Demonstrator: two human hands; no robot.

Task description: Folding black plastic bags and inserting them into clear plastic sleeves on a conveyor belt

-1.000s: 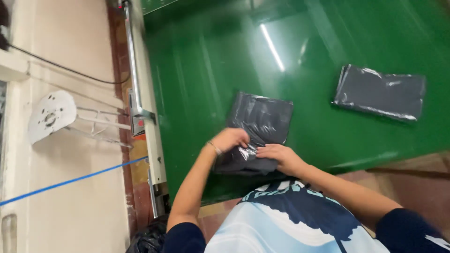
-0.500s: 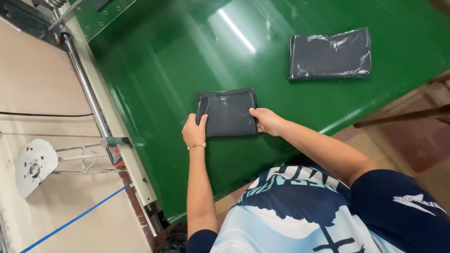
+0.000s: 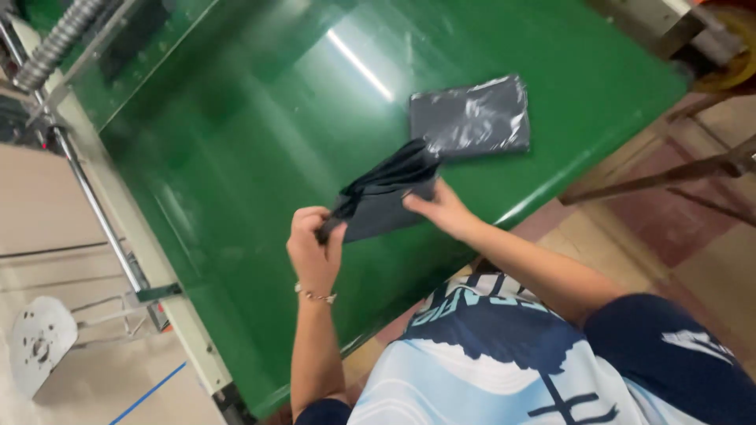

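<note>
Fingers of the left hand (image 3: 313, 250) are curling shut around the near corner of a dark folded garment (image 3: 383, 198), while the right hand (image 3: 438, 209) is pinching its far edge with fingers closed on the cloth, so the piece is hanging lifted just above the green worktop (image 3: 236, 157), bunched and sagging between the two grips. To my eye, doing this well is a matter of keeping both holds even and drawing the cloth taut before laying it down, otherwise the folds are going to slump out of line. Just beyond the garment, nearly touching its raised end, a sealed plastic bag (image 3: 471, 116) is lying flat on the worktop with another dark folded piece inside it, its film catching the overhead light. A thin bracelet (image 3: 316, 295) is sitting on the left wrist. Along the worktop's left side a metal rail (image 3: 98, 212) is running, and past it a white perforated bracket (image 3: 38, 338) is standing over the pale floor (image 3: 47, 197) near a blue line (image 3: 150, 391).
</note>
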